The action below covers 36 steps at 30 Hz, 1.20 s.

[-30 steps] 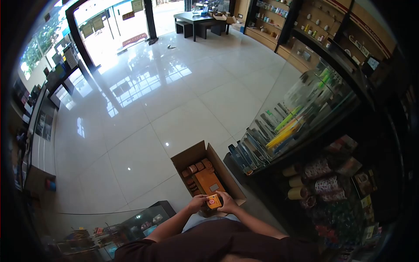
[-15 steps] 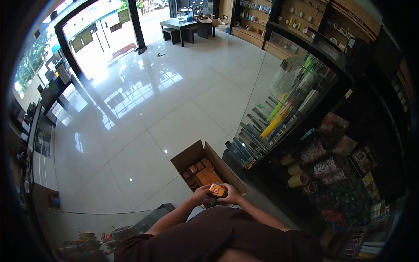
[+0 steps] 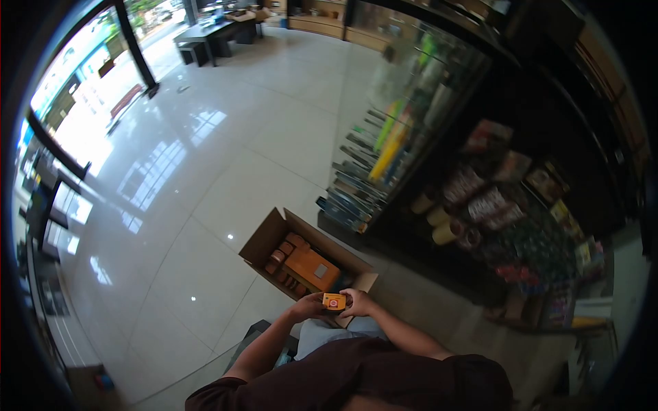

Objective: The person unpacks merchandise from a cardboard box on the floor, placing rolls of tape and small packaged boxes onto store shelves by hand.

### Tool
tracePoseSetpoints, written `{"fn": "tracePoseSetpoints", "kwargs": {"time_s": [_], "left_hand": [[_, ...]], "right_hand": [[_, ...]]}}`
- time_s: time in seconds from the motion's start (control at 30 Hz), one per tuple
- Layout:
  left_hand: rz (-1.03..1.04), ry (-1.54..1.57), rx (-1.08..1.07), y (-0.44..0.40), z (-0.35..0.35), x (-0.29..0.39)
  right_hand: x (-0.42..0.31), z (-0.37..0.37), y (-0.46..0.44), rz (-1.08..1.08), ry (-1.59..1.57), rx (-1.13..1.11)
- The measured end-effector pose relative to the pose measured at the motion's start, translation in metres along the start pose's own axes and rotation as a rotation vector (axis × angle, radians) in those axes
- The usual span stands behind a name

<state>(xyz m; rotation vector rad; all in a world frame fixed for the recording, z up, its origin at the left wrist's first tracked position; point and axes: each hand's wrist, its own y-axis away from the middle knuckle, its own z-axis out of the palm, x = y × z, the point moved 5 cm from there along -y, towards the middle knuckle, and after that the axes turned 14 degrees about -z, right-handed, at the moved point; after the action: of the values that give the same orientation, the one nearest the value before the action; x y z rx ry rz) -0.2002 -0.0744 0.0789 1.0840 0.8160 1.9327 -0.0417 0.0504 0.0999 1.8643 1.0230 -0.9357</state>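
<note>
A small orange-yellow box (image 3: 334, 302) with a red round mark is held between my two hands. My left hand (image 3: 310, 305) grips its left end, and my right hand (image 3: 358, 303) closes on its right end. Just beyond them stands an open cardboard box (image 3: 264, 236) with its flaps up. Inside it lie a larger orange box (image 3: 312, 268) with a pale label and several small reddish-brown pieces (image 3: 277, 256), too small to make out well.
To the right of the cardboard box rises a glass display case (image 3: 384, 137) with upright items, and shelves with rolls (image 3: 447, 231) and packets. A glass-topped counter edge is near my left arm. A dark table (image 3: 219, 29) stands far back.
The view has turned to the right, so the surroundings appear shifted left. Both hands still hold the small box, which now shows its marked face more level.
</note>
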Motion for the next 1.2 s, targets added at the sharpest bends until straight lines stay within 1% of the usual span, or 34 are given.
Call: {"fn": "tracePoseSetpoints", "kwargs": {"time_s": [0.1,0.2,0.23,0.3,0.37,0.4,0.5,0.57,0.6,0.7,0.73,0.77,0.83,0.9,0.93,1.03,1.13,1.2], "left_hand": [[-0.042,-0.143,-0.075,0.010,0.036,0.019],[0.071,-0.285,-0.158,-0.002,0.069,0.025],[0.062,-0.312,-0.156,-0.009,0.080,0.023],[0.048,-0.365,-0.145,-0.023,0.103,0.021],[0.069,-0.491,-0.032,-0.028,0.131,0.020],[0.083,-0.552,0.025,-0.033,0.147,0.019],[0.190,-0.580,0.091,-0.096,0.162,-0.019],[0.114,-0.581,0.049,-0.081,0.225,0.002],[0.069,-0.571,0.028,-0.075,0.254,0.003],[0.078,-0.439,0.088,-0.116,0.286,-0.029],[0.135,-0.528,0.153,-0.126,0.296,-0.035],[0.110,-0.518,0.151,-0.135,0.305,-0.047],[0.065,-0.491,0.150,-0.126,0.345,-0.038],[0.011,-0.519,0.179,-0.116,0.377,-0.026],[-0.018,-0.535,0.192,-0.114,0.385,-0.024],[0.077,-0.590,0.188,-0.129,0.382,-0.028],[0.127,-0.660,0.231,-0.140,0.368,-0.028],[0.111,-0.646,0.226,-0.151,0.356,-0.031]], "right_hand": [[0.014,0.000,0.028,0.058,-0.064,0.037],[0.029,-0.014,0.054,0.080,-0.062,0.058],[0.037,-0.019,0.062,0.073,-0.065,0.063],[0.045,-0.033,0.083,0.048,-0.019,0.067],[0.046,-0.055,0.102,0.008,0.082,0.072],[0.054,-0.063,0.112,-0.012,0.073,0.068],[0.091,-0.086,0.150,-0.078,0.055,0.070],[0.116,-0.093,0.179,-0.137,0.039,0.091],[0.119,-0.100,0.196,-0.097,-0.014,0.065],[0.169,-0.104,0.244,-0.095,-0.107,0.073],[0.173,-0.111,0.260,-0.059,-0.151,0.056],[0.176,-0.120,0.275,-0.059,-0.165,0.056],[0.180,-0.135,0.300,-0.059,-0.187,0.049],[0.182,-0.146,0.317,-0.020,-0.299,0.041],[0.186,-0.148,0.323,-0.015,-0.327,0.049],[0.194,-0.146,0.328,-0.012,-0.348,0.082],[0.196,-0.145,0.325,-0.023,-0.327,0.130],[0.195,-0.144,0.322,-0.037,-0.325,0.175]]}}
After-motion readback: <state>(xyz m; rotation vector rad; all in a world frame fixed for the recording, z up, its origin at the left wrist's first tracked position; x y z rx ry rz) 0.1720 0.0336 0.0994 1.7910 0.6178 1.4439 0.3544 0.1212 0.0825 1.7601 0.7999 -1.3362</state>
